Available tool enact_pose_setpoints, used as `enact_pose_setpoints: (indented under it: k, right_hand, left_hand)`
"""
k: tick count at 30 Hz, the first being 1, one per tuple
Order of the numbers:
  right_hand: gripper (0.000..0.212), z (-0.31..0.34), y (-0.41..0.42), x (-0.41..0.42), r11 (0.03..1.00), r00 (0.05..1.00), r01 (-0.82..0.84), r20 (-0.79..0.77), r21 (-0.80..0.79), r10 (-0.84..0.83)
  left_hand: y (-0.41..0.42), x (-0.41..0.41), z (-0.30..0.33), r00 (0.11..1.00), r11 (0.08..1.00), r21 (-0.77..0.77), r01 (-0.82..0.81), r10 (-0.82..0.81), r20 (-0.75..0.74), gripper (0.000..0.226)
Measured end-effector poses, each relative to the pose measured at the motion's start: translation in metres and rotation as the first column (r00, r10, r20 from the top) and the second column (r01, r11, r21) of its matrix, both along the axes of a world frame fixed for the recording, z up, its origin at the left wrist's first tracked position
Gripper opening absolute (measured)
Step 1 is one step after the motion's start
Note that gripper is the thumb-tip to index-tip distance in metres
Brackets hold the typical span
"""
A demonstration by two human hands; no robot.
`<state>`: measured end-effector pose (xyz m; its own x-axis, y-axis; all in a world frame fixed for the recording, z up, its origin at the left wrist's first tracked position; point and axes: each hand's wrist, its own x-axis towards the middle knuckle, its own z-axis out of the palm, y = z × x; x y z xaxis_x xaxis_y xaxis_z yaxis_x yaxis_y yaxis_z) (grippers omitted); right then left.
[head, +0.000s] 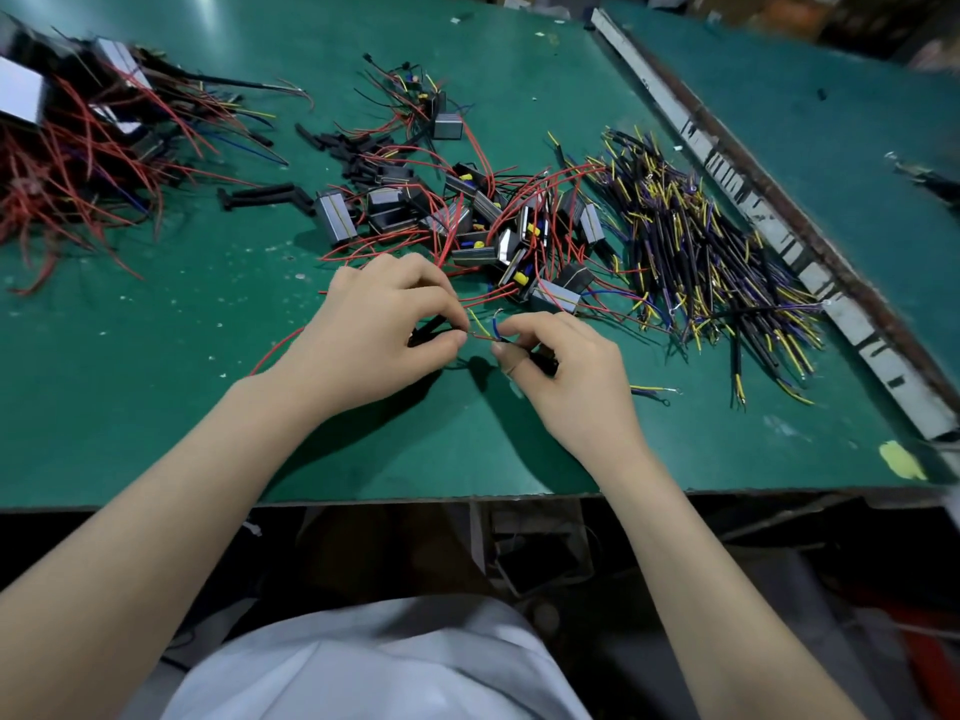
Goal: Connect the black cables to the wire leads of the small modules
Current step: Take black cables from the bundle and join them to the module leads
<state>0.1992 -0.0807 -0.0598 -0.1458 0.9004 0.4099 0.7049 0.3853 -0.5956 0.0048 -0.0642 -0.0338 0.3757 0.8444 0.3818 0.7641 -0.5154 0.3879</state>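
Both hands pinch wires: left hand (374,324) a red lead (480,336), right hand (566,366) a black cable (543,362).

Work table (156,407): green mat, speckled with small white flecks; one yellow patch (901,459) near the right front corner.
Divider strip (769,220) along the right: white, marked with black streaks, rust-brown edge.
Small modules (467,220): silver-grey bodies with black ends, yellow parts, red wire leads.
Cable pile (701,246): black sheaths, yellow and purple-blue cores.
Finished heap (78,148), far left: red leads predominating, a few blue and yellow, silver-grey blocks.
Sleeve pieces (358,148): black.
Wire ends (485,328) between the hands: yellow, blue, red.
Garment (363,662): white.
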Motion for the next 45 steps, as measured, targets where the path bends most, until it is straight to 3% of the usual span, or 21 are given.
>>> enact_pose_setpoints:
  k: [5, 11, 13, 18, 21, 24, 27, 31, 35, 38, 45]
  right_hand:
    - [0.015, 0.002, -0.001, 0.0, 1.0, 1.0, 0.003, -0.015, -0.001, -0.003]
    - [0.015, 0.002, -0.002, 0.0, 1.0, 0.998, 0.019, -0.068, 0.009, -0.018]
    - [0.014, 0.002, -0.002, 0.0, 1.0, 0.997, 0.012, -0.07, 0.009, -0.011]
    - [0.011, 0.001, 0.0, 0.001, 1.0, 0.999, -0.002, -0.054, 0.025, 0.003]
    - [0.01, 0.001, 0.0, 0.001, 1.0, 1.0, -0.014, -0.024, -0.001, 0.014]
    - [0.009, 0.002, -0.001, -0.001, 1.0, 1.0, -0.023, 0.001, -0.006, 0.023]
    - [0.009, 0.003, 0.001, -0.003, 1.0, 0.999, -0.008, 0.033, -0.022, 0.009]
    - [0.01, 0.007, 0.003, -0.005, 0.999, 0.999, 0.005, -0.032, -0.044, -0.007]
    - [0.01, 0.008, 0.003, -0.011, 0.997, 0.999, 0.032, -0.036, -0.066, -0.034]
    - [0.015, 0.009, 0.0, -0.011, 0.997, 0.996, 0.072, -0.048, 0.023, -0.071]
    - [0.014, 0.012, 0.004, -0.021, 0.998, 0.998, -0.062, -0.025, 0.025, 0.063]
  left_hand:
    - [-0.001, -0.011, -0.001, 0.998, 0.999, 0.044, -0.006, 0.009, -0.062, 0.026]
    - [0.003, -0.013, 0.0, 0.984, 0.994, -0.074, -0.078, 0.089, 0.156, 0.019]
    - [0.006, -0.011, 0.001, 0.981, 0.993, -0.071, -0.096, 0.107, 0.164, 0.017]
    - [0.018, 0.002, 0.008, 0.991, 0.985, -0.109, -0.136, 0.134, -0.023, 0.03]
    - [0.019, 0.005, 0.009, 0.985, 0.98, -0.131, -0.147, 0.133, -0.111, 0.023]
    - [0.013, 0.003, 0.006, 0.998, 0.989, -0.135, -0.066, 0.068, 0.005, 0.017]
    - [0.003, 0.005, 0.0, 0.988, 0.999, -0.026, 0.036, -0.031, 0.15, 0.011]
    - [-0.004, 0.011, -0.008, 0.965, 0.998, 0.039, 0.04, -0.049, 0.259, 0.009]
    - [-0.004, 0.012, -0.014, 0.964, 1.0, 0.008, 0.029, -0.03, 0.265, 0.009]
    - [-0.003, 0.011, -0.016, 0.965, 1.0, 0.004, 0.007, -0.008, 0.261, 0.012]
    - [-0.007, 0.008, -0.016, 0.93, 0.999, -0.006, -0.049, 0.048, 0.365, 0.021]
